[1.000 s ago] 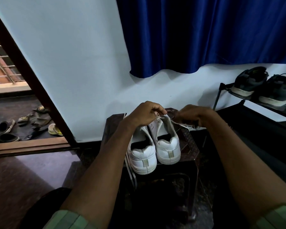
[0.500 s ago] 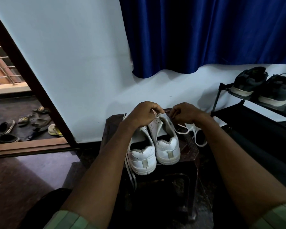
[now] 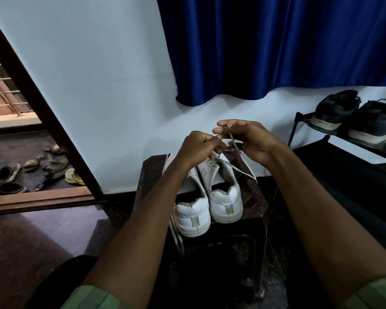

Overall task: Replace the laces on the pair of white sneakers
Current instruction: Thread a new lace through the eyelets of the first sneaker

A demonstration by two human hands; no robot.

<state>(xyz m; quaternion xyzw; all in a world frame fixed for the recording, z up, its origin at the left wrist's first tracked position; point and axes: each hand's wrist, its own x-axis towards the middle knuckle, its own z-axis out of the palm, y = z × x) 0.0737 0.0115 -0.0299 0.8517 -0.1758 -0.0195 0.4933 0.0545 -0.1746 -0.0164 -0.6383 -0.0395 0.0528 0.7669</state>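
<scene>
A white lace [image 3: 236, 159] is pinched by both the left hand [image 3: 196, 148] and the right hand [image 3: 247, 139] above the right sneaker [image 3: 223, 192] on the stool [image 3: 254, 197]. It seems partly threaded; the left sneaker [image 3: 192, 212], beside it, appears unlaced. More laces [image 3: 176, 233] hang off the stool's edge.

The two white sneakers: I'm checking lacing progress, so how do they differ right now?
The right sneaker has a lace running up to both hands; the left sneaker shows none and is partly hidden by the forearm. The left sneaker's heel overhangs the stool edge; the right's does not. Both are white, heels toward the camera.
</scene>
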